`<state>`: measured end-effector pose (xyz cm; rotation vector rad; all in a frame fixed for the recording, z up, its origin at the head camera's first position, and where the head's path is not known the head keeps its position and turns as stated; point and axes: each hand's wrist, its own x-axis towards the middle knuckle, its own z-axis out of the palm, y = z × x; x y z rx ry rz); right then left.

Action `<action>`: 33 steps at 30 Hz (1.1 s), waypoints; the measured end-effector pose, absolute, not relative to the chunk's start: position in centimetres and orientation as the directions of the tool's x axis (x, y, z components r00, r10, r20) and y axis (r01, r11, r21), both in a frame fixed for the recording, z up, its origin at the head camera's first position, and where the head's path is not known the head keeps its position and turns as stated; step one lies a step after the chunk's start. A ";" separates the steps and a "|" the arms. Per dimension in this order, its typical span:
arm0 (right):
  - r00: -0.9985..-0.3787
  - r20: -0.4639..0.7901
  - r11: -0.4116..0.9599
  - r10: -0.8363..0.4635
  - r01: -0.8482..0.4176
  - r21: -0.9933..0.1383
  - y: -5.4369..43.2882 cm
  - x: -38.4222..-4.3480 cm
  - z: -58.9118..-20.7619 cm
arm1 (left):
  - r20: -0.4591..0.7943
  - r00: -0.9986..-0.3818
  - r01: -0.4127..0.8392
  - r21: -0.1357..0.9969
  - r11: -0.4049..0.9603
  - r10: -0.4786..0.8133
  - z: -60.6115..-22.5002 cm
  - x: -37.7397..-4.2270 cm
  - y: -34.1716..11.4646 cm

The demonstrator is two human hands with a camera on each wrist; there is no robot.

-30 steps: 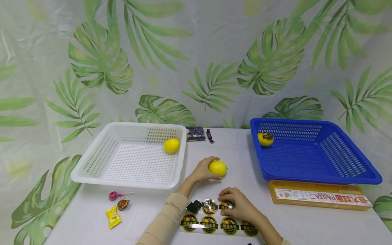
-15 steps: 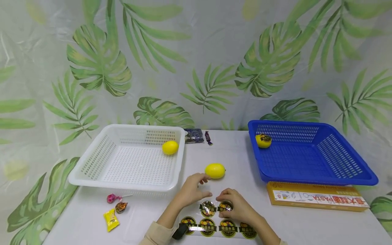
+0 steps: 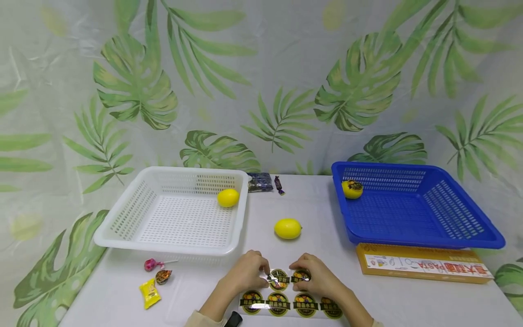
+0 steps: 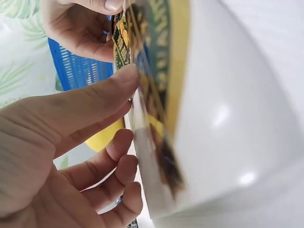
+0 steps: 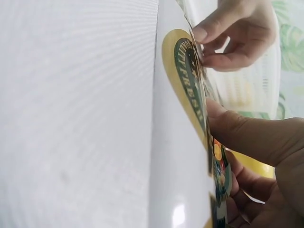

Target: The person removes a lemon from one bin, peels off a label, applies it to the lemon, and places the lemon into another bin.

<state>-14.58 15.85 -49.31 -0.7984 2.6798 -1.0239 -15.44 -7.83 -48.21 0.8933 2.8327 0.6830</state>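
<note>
A clear sheet of round fruit stickers (image 3: 278,303), black and gold, is held between my two hands near the table's front. My left hand (image 3: 247,272) pinches its upper left edge, thumb in front and fingertips behind, as the left wrist view shows. My right hand (image 3: 316,276) pinches the sheet at the upper right sticker (image 3: 301,275). In the right wrist view the sheet (image 5: 178,156) bends, and the right thumb (image 5: 232,123) presses at its edge. Just beyond the hands lies a yellow lemon (image 3: 288,228), touched by neither.
A white basket (image 3: 163,249) at left holds one plain lemon (image 3: 228,198). The blue basket (image 3: 425,240) at right holds a stickered lemon (image 3: 352,189) and rests partly over a pasta box (image 3: 425,264). Wrapped sweets (image 3: 150,293) and a lollipop (image 3: 150,265) lie front left.
My left hand has let go of the lemon, drawn back toward me and taken hold of the sticker sheet. My right hand has kept its place at the sheet.
</note>
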 end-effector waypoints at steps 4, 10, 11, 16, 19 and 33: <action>-0.843 0.043 0.623 -0.536 -0.429 -0.654 15.9 -14.5 -49.3 | 0.022 -0.828 0.500 0.480 0.721 0.560 -48.2 -15.2 -7.9; -0.846 0.037 0.622 -0.532 -0.421 -0.660 15.9 -14.5 -49.3 | 0.031 -0.817 0.512 0.498 0.700 0.576 -48.3 -15.3 -7.1; -0.846 0.036 0.622 -0.532 -0.419 -0.662 15.9 -14.5 -49.3 | 0.032 -0.817 0.512 0.500 0.698 0.576 -48.4 -15.3 -6.9; -0.846 0.036 0.622 -0.532 -0.420 -0.661 15.9 -14.5 -49.3 | 0.024 -0.835 0.494 0.474 0.729 0.550 -48.6 -15.7 -5.7; -0.844 0.037 0.622 -0.535 -0.423 -0.658 15.8 -14.5 -49.3 | 0.010 -0.854 0.463 0.472 0.750 0.521 -48.6 -15.8 -5.2; -0.844 0.047 0.616 -0.534 -0.426 -0.662 15.9 -14.6 -49.4 | 0.050 -0.860 0.370 0.745 0.554 0.508 -49.1 -16.5 -5.7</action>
